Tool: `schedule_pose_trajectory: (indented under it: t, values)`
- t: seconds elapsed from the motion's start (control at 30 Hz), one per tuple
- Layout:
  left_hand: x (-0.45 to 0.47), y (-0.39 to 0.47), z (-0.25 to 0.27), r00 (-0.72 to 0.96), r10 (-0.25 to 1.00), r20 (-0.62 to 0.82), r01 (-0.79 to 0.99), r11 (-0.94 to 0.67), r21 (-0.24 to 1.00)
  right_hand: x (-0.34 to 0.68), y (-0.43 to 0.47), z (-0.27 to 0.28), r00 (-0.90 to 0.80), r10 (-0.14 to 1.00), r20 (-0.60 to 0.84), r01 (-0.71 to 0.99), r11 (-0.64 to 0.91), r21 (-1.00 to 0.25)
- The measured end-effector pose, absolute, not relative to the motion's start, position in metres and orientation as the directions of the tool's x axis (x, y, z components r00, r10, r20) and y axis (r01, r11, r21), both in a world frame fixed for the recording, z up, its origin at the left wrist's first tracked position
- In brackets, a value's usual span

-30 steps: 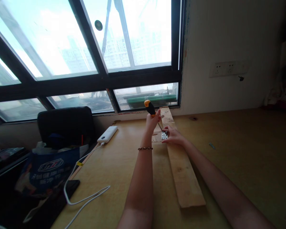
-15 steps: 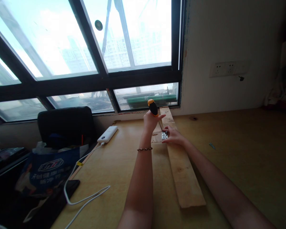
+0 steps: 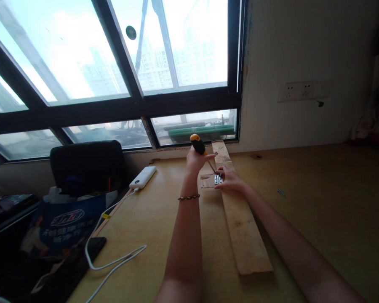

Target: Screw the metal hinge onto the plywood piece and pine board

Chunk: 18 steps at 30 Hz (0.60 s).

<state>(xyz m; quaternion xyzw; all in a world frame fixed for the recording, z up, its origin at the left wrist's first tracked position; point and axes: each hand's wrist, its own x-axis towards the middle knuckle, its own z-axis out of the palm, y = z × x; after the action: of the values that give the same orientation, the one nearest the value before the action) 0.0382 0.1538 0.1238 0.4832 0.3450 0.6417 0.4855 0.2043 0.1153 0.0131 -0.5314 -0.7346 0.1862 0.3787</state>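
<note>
My left hand (image 3: 196,160) is closed around a screwdriver (image 3: 198,145) with a yellow and black handle. Its shaft slants down to the right, and the tip meets a silver metal hinge (image 3: 218,179). With thumb and fingers, my right hand (image 3: 231,179) grips the hinge at its right side and rests on the long wooden board (image 3: 242,227). A shorter wood piece (image 3: 206,181) lies to the left of the board, and the hinge sits where the two come together. Whether a screw is under the tip is too small to tell.
Several screws (image 3: 281,193) lie on the table (image 3: 316,235) to the right. At the left edge rests a white power bank (image 3: 142,177) with a white cable (image 3: 116,264). A black chair (image 3: 86,164) and a blue bag (image 3: 69,223) stand beyond that edge. The window (image 3: 189,94) is behind.
My left hand and the screwdriver handle have shifted a little left, so the shaft leans more. The right hand, hinge and board have stayed in place.
</note>
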Motion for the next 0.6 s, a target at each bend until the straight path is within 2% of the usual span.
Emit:
schedule_pose_trajectory:
  t: [0.13,0.4,0.6]
  values:
    - [0.035,0.155,0.124,-0.007,0.953,0.304,-0.160,-0.301,0.940,0.204,0.115,0.013,-0.151,0.920,0.362,0.639,0.370,-0.674]
    - [0.035,0.142,0.131,0.277,0.928,0.250,-0.049,-0.246,0.968,0.204,0.116,0.013,-0.149,0.924,0.351,0.626,0.364,-0.690]
    - [0.048,0.142,0.126,0.274,0.920,0.281,-0.052,-0.277,0.959,0.205,0.118,0.012,-0.159,0.917,0.366,0.662,0.374,-0.650]
